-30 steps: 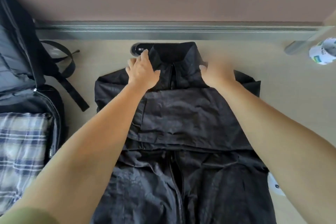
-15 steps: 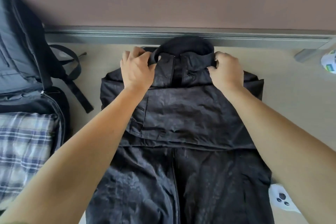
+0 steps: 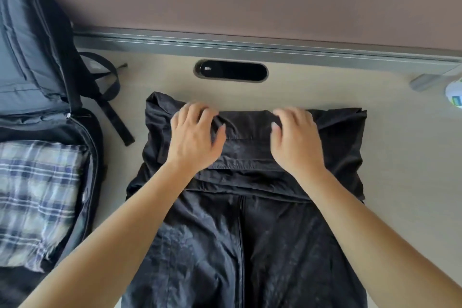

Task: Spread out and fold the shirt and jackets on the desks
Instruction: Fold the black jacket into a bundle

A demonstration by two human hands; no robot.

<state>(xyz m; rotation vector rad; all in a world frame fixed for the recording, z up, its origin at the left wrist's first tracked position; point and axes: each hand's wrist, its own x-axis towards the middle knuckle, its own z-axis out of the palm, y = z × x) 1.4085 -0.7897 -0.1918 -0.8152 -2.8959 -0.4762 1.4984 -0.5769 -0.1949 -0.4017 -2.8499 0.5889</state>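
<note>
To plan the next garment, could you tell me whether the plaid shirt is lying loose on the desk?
No, the plaid shirt lies inside the open backpack, left of the black jacket.

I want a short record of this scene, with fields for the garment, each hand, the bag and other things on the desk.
garment: black jacket lies flat on the desk, zipper facing up, top part folded down
left hand: rests on the folded top, left side
right hand: rests on the folded top, right side
bag: open backpack at the left, plaid shirt inside it
other: dark oval slot in the desk beyond the jacket
</note>
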